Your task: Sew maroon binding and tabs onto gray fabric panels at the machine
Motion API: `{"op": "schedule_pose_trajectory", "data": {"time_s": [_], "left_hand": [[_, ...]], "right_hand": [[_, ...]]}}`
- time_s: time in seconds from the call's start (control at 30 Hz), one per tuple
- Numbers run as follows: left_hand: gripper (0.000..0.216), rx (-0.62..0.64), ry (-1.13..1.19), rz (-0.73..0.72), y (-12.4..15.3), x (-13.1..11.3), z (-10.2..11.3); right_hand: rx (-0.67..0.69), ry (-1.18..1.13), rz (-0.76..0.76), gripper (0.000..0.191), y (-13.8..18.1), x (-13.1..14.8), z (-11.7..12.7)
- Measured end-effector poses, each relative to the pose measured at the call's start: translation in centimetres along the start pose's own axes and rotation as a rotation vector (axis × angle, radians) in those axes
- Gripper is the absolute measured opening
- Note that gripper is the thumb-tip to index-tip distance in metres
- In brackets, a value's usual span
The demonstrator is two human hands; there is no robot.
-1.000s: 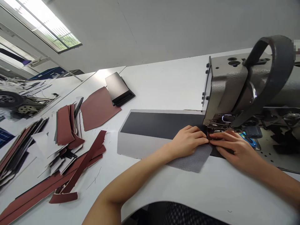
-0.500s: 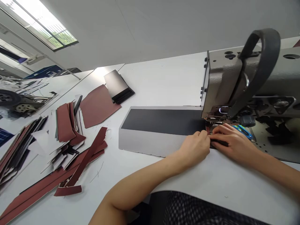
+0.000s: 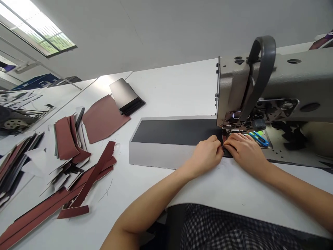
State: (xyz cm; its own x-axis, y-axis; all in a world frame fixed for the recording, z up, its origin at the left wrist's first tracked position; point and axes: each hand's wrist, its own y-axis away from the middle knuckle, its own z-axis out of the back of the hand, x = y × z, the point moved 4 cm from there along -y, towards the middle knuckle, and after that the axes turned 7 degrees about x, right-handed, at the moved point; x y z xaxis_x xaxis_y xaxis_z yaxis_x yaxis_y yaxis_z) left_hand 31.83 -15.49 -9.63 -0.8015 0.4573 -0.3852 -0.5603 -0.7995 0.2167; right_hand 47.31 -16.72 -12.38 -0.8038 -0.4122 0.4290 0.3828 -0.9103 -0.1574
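Observation:
At the sewing machine's (image 3: 240,83) needle area, a small reddish-brown leather piece (image 3: 224,134) shows between my hands. My left hand (image 3: 206,154) is closed at its near end, the wrist lying over the corner of a grey panel (image 3: 156,155) with a black strip (image 3: 174,132). From the other side, my right hand (image 3: 244,151) has bent fingers and a thumb that meet my left fingertips at the same piece. Most of that piece is hidden by fingers and the machine head. Blue-handled snips (image 3: 260,139) lie on the machine bed just beyond my right hand.
Reddish-brown offcuts (image 3: 96,177) and stacked strips (image 3: 66,139) cover the table's left side. Farther back lie a wide brown piece (image 3: 104,118) and a stack of black sheets (image 3: 125,95). The machine's black curved handle (image 3: 267,66) rises above its head.
The view has shifted, so the machine and both hands appear farther left. My hands stay together near the needle, my right fingers now more bent over the bed.

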Motion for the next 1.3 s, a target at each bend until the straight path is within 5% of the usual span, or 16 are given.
{"op": "schedule_pose_trajectory", "data": {"time_s": [0.17, 0.4, 0.67, 1.03, 1.3], "left_hand": [[0.004, -0.024, 0.133, -0.015, -0.5, 1.1, 0.1], [0.026, -0.009, 0.041, -0.253, 0.1, 1.3, -0.1], [0.04, 0.148, -0.279, -0.795, -0.2, 3.0, 0.7], [0.032, -0.012, -0.107, -0.782, -0.2, 5.2, -0.9], [0.028, -0.026, -0.113, -0.777, -0.4, 5.4, -0.8]], "right_hand": [[0.086, -0.054, -0.156, 0.025, -1.1, -0.2, 0.3], [0.173, -0.071, -0.283, 0.015, -2.2, -0.6, 0.4], [0.176, -0.03, -0.253, 0.019, -2.0, 0.1, 0.2], [-0.043, -0.051, 0.03, 0.038, 2.6, -0.1, 0.2], [-0.092, 0.325, 0.19, 0.041, 3.8, 1.0, -0.6]]}}
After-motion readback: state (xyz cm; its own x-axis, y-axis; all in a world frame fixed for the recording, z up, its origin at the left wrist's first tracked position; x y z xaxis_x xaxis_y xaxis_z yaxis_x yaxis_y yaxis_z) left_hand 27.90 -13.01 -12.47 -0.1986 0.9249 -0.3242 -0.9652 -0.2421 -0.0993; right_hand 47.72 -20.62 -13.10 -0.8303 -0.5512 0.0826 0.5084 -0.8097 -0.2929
